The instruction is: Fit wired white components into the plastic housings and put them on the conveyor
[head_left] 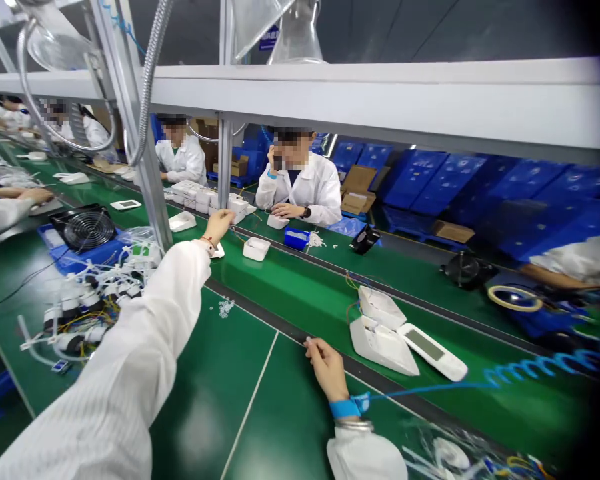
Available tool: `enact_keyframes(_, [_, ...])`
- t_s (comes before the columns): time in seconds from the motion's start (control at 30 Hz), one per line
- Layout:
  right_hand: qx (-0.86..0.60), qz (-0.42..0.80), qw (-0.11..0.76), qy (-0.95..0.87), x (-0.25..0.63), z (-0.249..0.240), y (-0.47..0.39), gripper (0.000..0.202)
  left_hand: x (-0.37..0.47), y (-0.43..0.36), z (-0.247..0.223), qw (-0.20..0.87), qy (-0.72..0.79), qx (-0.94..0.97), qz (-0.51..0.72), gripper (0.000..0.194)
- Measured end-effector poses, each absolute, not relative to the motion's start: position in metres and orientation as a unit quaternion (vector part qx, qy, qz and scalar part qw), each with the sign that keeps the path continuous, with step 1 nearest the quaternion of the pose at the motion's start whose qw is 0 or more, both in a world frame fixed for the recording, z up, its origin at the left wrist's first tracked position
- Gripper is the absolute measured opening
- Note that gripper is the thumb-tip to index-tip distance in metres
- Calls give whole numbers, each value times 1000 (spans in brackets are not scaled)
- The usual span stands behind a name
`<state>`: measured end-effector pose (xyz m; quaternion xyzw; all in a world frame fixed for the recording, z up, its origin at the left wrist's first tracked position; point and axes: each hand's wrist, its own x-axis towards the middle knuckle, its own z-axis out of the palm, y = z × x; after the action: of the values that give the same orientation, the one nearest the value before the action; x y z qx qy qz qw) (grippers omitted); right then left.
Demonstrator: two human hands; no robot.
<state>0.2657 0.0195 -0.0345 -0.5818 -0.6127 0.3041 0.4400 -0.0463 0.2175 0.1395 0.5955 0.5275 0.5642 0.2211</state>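
My left hand [221, 223] is stretched far across the green conveyor, its fingers closed. What they hold, if anything, I cannot make out. Thin wires run close by its fingertips toward a white open housing [257, 249], and another white part [219, 251] shows partly behind my wrist. Over the front edge of the belt, my right hand [327, 367] pinches a tiny whitish piece [309, 339] too small to name. A blue wrist strap [349, 407] circles that wrist. To its right on the belt lie white housing halves [383, 343] with wires and a white display panel [433, 350].
Small clear rings [225, 307] lie on the green bench. Valves with tubes [87, 300] and a black fan [87, 229] are at left. A co-worker [300, 180] sits opposite by a blue bin [297, 239]. A metal post [150, 160] and a coiled blue cord [535, 367] flank the reach.
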Motion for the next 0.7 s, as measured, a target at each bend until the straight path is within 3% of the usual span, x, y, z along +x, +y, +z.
enact_keyframes(0.2, [-571,251,424,-656,255,-33,13,43,-119,86,160,79,527,673,512,33])
enact_keyframes(0.4, [-528,204,361,-741,212,-31,1,42,-214,-39,115,-29,651,652,388,38])
enact_keyframes(0.7, [-461,199,333,-798,134,-30,10,38,-294,-94,57,-64,751,600,269,28])
